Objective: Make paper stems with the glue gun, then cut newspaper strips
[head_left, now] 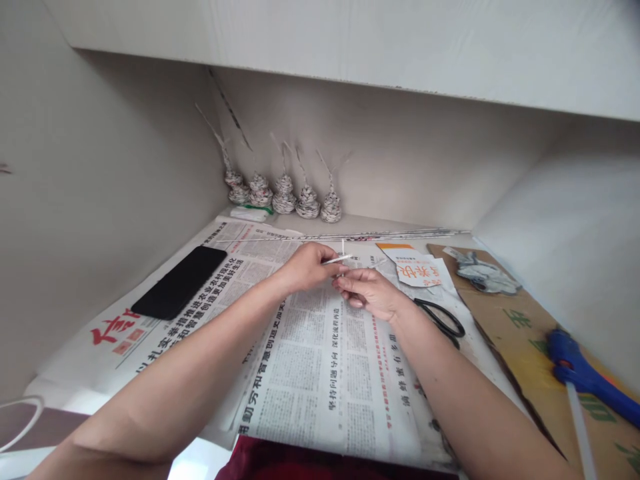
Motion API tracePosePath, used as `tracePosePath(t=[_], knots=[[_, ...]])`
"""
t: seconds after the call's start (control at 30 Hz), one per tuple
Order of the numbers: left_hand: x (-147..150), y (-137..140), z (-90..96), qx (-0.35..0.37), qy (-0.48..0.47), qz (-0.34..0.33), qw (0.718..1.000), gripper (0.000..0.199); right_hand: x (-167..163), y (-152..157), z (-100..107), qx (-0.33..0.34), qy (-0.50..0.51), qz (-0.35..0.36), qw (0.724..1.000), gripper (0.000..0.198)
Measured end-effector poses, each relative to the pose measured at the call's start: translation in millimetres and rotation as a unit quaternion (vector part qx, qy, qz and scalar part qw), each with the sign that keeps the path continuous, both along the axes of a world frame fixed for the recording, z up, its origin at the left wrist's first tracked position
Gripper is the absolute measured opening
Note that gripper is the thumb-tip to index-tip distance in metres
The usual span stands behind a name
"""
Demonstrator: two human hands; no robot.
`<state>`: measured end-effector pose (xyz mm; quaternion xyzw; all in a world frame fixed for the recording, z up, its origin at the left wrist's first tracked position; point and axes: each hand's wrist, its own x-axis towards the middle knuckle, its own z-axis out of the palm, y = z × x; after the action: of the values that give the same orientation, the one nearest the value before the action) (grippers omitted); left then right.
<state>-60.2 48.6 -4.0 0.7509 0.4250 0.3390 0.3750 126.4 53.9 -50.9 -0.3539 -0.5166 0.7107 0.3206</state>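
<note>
Left hand (pixel 307 268) pinches thin white strips (pixel 338 259) above the newspaper (pixel 295 387); right hand (pixel 373 292) just beside, likely to steady them (can't tell if it's gripping); scissors (pixel 461 329) by the right forearm (pixel 455 380), presumably for easy reach

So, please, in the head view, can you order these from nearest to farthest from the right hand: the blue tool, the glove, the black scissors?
From the right hand:
1. Black scissors, just right of the wrist.
2. Glove, farther right, on the cardboard.
3. Blue tool, at the lower right.
</note>
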Motion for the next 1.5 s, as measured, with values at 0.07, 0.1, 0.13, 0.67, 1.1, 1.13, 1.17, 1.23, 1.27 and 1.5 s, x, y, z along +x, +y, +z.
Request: tracePosePath(t=[0.07,0.1,0.13,0.67,1.1,1.13,1.17,1.23,1.27,1.5], knots=[[-1,1,-0.2,-0.001,-0.002,-0.005,1.000,0.028,2,1,0,-0.005,0.007,0.019,1.000,0.027],[-1,1,-0.3,-0.001,-0.003,-0.005,1.000,0.028,3,1,0,-0.010,0.013,0.031,0.999,0.028],[-2,1,-0.5,-0.003,-0.006,-0.006,1.000,0.027,4,1,0,-0.016,0.021,0.042,0.999,0.028],[-1,-1,2.8,-0.004,-0.033,0.002,0.999,0.028,-4,-3,6,-0.036,0.038,-0.031,0.998,0.026],[1,-2,3.2,0.014,-0.026,0.001,1.000,0.027,-9,-5,6,-0.016,0.026,-0.064,0.997,0.033],[1,-2,3.1,0.012,-0.024,-0.001,1.000,0.027,-9,-5,6,-0.010,0.021,-0.065,0.998,0.033],[1,-3,2.8,0.011,-0.019,-0.001,1.000,0.027,-9,-5,6,-0.004,0.019,-0.065,0.998,0.032],[0,-2,1.7,0.015,-0.012,0.002,1.000,0.025,-9,-5,6,0.006,0.016,-0.055,0.998,0.030],[0,-2,1.0,0.017,-0.010,0.004,1.000,0.025,-8,-5,6,0.009,0.016,-0.048,0.999,0.030],[-3,1,0.0,-0.002,-0.030,-0.012,0.999,0.024,0,-2,4,0.001,0.024,0.003,1.000,0.026]])
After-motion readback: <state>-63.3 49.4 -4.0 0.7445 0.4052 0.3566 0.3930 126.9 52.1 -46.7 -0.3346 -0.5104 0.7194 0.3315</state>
